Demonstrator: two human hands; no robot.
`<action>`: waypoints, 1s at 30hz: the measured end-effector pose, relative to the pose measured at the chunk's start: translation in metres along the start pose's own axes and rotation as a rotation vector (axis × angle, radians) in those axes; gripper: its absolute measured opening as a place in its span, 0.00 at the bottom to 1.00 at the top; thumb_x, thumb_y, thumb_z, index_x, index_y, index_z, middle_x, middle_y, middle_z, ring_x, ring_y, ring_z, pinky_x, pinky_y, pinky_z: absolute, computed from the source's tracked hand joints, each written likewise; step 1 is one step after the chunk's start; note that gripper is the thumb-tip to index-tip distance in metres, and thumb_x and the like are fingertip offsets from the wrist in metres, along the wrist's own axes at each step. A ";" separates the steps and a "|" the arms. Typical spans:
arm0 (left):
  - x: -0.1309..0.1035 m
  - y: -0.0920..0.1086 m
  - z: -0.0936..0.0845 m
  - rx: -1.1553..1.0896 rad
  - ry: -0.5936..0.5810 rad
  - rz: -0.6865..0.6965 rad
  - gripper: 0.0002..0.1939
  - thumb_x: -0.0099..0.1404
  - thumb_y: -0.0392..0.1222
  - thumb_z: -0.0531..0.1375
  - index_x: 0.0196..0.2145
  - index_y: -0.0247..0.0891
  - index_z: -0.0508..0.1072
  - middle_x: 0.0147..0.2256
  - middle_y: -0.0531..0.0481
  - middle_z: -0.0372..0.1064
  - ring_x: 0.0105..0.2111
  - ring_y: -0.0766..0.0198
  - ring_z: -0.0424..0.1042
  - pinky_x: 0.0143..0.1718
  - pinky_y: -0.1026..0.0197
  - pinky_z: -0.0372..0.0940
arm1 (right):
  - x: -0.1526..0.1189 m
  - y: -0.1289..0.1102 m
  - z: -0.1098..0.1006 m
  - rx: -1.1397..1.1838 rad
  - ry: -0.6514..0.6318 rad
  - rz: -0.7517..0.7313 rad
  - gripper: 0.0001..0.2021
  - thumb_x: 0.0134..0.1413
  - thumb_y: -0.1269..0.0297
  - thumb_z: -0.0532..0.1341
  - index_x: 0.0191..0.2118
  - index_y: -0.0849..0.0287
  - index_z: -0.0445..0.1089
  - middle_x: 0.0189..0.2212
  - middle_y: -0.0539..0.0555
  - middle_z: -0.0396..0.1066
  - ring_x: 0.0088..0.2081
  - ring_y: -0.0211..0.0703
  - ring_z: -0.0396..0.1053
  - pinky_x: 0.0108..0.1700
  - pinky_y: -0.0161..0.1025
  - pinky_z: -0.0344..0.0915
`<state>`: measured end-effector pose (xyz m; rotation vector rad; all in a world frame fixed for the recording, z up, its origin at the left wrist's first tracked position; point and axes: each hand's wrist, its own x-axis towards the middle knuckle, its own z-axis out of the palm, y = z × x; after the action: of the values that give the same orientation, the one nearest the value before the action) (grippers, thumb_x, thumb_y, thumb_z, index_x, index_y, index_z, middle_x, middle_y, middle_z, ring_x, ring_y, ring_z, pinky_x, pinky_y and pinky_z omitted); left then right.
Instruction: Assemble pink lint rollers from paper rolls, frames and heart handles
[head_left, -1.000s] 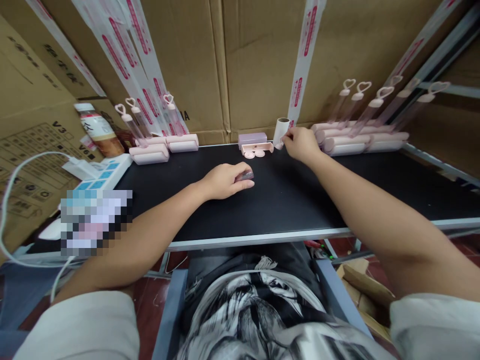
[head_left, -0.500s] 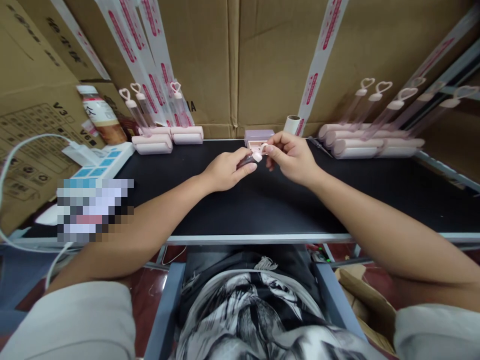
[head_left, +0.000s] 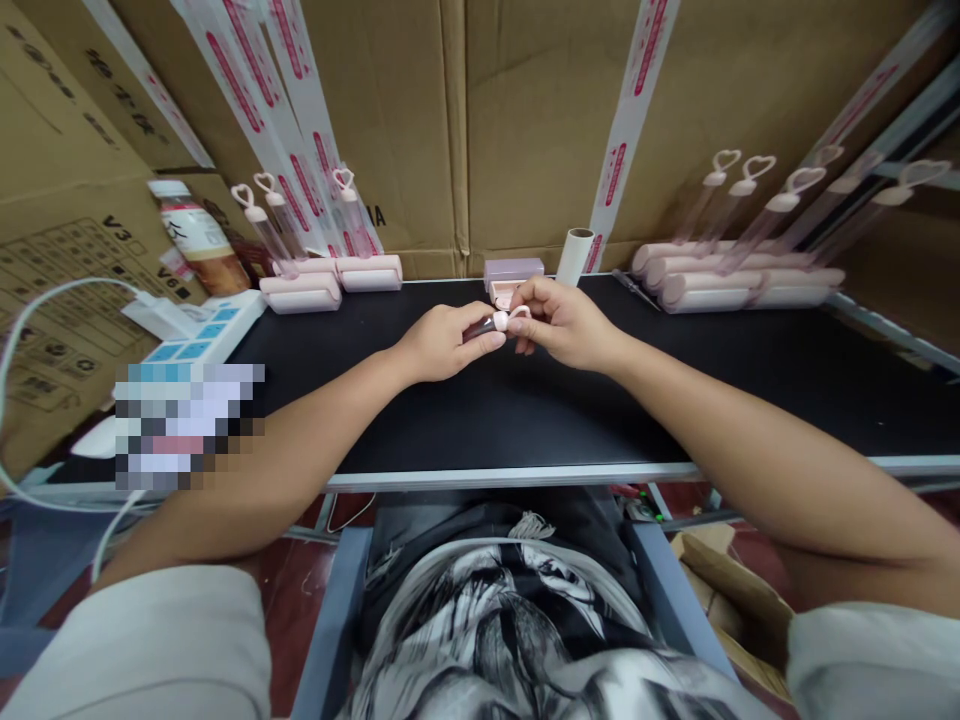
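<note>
Over the middle of the black table, my left hand [head_left: 442, 342] is wrapped round a dark tube with a pale pink collar [head_left: 499, 321]. The fingers of my right hand [head_left: 564, 318] pinch the pink heart-shaped loop [head_left: 519, 312] at the tube's right end. Just behind my hands lies a small open pink case [head_left: 501, 292], partly hidden by my right fingers. A mauve box [head_left: 514, 270] sits behind it, and a white cardboard tube [head_left: 574, 257] stands upright to its right.
Pink holders [head_left: 300, 292] with clear heart-topped tubes stand back left; several more holders [head_left: 712, 292] stand back right beside a dark slim tool [head_left: 636, 289]. A bottle [head_left: 199, 240], a power strip [head_left: 217, 325] and cables are at the left. Cardboard walls the back.
The dark tube and its loop have come slightly left and down in both hands, and the tube lies more level. Both hands keep their grip. The whole view has shifted a little.
</note>
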<state>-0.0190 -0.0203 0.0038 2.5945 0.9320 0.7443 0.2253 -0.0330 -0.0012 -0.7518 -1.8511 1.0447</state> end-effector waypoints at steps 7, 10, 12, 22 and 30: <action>0.000 0.002 -0.007 0.143 -0.156 -0.014 0.23 0.73 0.64 0.59 0.41 0.39 0.78 0.26 0.53 0.70 0.25 0.63 0.66 0.32 0.60 0.55 | -0.003 0.001 -0.005 -0.236 -0.228 0.107 0.20 0.63 0.42 0.70 0.35 0.56 0.76 0.29 0.53 0.79 0.28 0.41 0.77 0.30 0.37 0.74; 0.000 0.003 -0.007 0.194 -0.183 -0.006 0.24 0.73 0.65 0.58 0.37 0.40 0.75 0.25 0.52 0.71 0.24 0.62 0.66 0.31 0.60 0.53 | -0.003 0.003 -0.005 -0.270 -0.283 0.110 0.21 0.65 0.42 0.67 0.34 0.57 0.75 0.30 0.54 0.79 0.28 0.41 0.77 0.31 0.37 0.73; 0.000 0.003 -0.007 0.232 -0.189 -0.013 0.24 0.74 0.65 0.58 0.38 0.40 0.75 0.26 0.51 0.72 0.25 0.61 0.68 0.31 0.59 0.53 | -0.003 0.005 -0.005 -0.313 -0.296 0.097 0.22 0.67 0.42 0.64 0.34 0.57 0.74 0.30 0.54 0.79 0.28 0.41 0.77 0.32 0.37 0.72; -0.004 0.010 -0.003 0.513 -0.330 -0.015 0.20 0.76 0.62 0.59 0.43 0.42 0.77 0.36 0.45 0.82 0.32 0.54 0.79 0.30 0.57 0.49 | -0.003 0.012 -0.001 -0.541 -0.410 -0.091 0.19 0.72 0.50 0.59 0.32 0.56 0.70 0.24 0.49 0.68 0.26 0.40 0.63 0.34 0.39 0.55; -0.005 0.015 -0.005 0.579 -0.333 -0.045 0.23 0.79 0.62 0.55 0.47 0.40 0.77 0.36 0.44 0.83 0.36 0.51 0.82 0.31 0.57 0.51 | -0.004 0.019 0.001 -0.557 -0.372 -0.131 0.20 0.75 0.49 0.55 0.33 0.56 0.67 0.24 0.49 0.67 0.26 0.39 0.62 0.34 0.38 0.55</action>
<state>-0.0172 -0.0346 0.0121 3.0277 1.2276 0.0061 0.2279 -0.0281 -0.0194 -0.7691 -2.5276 0.6086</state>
